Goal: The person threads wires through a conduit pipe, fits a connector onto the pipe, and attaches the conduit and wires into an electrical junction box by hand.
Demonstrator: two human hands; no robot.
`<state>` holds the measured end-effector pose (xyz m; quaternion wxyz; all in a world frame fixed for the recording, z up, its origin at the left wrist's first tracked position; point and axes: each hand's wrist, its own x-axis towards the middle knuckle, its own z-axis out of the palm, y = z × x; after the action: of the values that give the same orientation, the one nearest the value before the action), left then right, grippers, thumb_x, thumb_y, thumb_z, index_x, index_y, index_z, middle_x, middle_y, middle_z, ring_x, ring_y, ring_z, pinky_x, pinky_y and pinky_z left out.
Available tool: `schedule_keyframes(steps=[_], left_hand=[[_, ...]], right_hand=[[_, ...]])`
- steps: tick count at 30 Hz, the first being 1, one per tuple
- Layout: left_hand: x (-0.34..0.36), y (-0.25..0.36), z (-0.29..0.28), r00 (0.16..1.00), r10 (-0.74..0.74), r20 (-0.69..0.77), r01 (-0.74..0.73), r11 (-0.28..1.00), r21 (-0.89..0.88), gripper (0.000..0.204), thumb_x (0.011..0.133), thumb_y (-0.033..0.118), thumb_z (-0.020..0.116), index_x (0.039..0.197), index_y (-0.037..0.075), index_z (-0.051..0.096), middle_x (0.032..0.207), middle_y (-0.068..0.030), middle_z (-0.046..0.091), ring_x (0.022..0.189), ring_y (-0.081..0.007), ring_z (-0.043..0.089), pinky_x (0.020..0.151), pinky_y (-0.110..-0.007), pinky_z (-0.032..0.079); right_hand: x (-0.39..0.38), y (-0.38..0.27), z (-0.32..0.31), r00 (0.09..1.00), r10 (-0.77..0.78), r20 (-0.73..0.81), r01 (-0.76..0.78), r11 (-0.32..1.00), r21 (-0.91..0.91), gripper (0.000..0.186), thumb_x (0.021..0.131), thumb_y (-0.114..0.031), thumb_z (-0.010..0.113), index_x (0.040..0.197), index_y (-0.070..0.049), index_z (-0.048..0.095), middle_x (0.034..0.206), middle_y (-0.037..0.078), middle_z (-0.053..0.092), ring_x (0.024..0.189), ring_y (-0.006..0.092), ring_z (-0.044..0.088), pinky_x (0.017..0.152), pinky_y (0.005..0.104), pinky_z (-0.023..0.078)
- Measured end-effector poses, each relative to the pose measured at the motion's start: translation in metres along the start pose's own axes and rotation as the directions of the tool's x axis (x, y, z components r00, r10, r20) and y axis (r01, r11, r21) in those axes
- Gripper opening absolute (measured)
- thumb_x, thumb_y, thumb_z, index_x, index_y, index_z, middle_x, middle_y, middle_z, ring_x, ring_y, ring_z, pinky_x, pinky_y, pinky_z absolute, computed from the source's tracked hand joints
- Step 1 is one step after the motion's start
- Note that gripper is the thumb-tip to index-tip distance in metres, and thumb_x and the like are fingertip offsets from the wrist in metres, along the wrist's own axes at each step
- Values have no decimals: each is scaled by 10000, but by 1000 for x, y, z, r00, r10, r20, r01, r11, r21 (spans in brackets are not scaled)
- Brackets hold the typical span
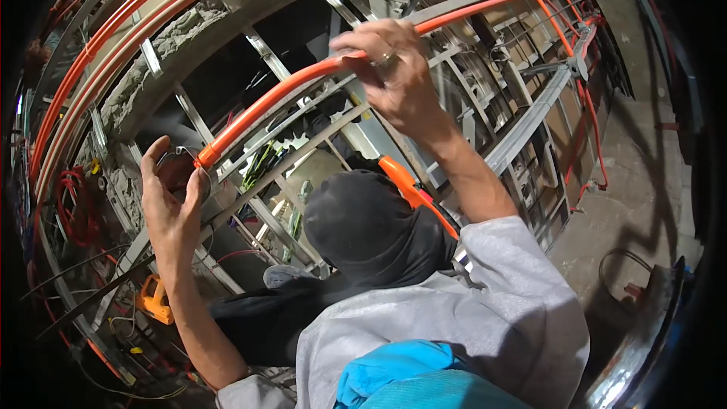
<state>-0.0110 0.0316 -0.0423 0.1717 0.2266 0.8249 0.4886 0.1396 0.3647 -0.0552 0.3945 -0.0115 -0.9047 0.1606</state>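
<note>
An orange conduit (265,102) runs bent in front of me, high over a metal framework. My right hand (394,76), with a ring on one finger, is wrapped round it near the middle of the view. At its lower left end is my left hand (170,197), the thumb close against the tip and a finger raised beside it. A thin wire (179,151) loops between that finger and thumb, seemingly held there; the other fingers are shaded and hard to make out. Below sits my bent knee (356,216) in black cloth, with an orange and black tool (405,185) just beyond it.
Metal studs and rails (273,216) form a grid below. More orange conduits (121,30) curve past broken masonry (129,102) at the upper left. A coil of red cable (76,204) and a yellow-orange tool handle (157,301) lie left. Concrete floor (628,174) shows at right.
</note>
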Motion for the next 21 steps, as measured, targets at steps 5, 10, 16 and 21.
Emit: schedule_keyframes(steps=[5,10,16,21], left_hand=[[3,13,1,998,56,13,-57,986,158,628,936,138,764,1508,48,521,1189,-120,676,1022,-197,706,921,-355,573],[12,7,6,999,42,19,-44,984,170,629,905,43,751,1468,21,471,1091,-216,787,1038,-353,778,947,-431,596],[1,1,-13,997,76,-33,-70,985,160,624,896,10,737,1456,15,464,1043,-188,774,1027,-328,775,949,-421,599],[4,1,-7,996,93,-10,-90,982,167,632,896,10,739,1460,9,453,1046,-173,753,1029,-321,760,959,-419,592]], right_hand=[[-43,43,21,943,126,308,-84,986,-147,524,826,-105,825,1340,-179,751,1306,80,739,1277,305,630,1124,475,420],[-49,60,11,969,99,226,-110,993,36,494,774,117,612,1219,-65,726,1171,122,689,1193,317,646,1068,447,492],[-7,20,10,941,118,316,-148,986,74,410,865,30,758,1257,-81,708,1198,113,677,1172,302,630,1077,453,472],[-34,51,23,940,84,332,-47,992,-118,516,813,58,753,1292,-126,702,1210,83,676,1222,318,623,1090,478,445]])
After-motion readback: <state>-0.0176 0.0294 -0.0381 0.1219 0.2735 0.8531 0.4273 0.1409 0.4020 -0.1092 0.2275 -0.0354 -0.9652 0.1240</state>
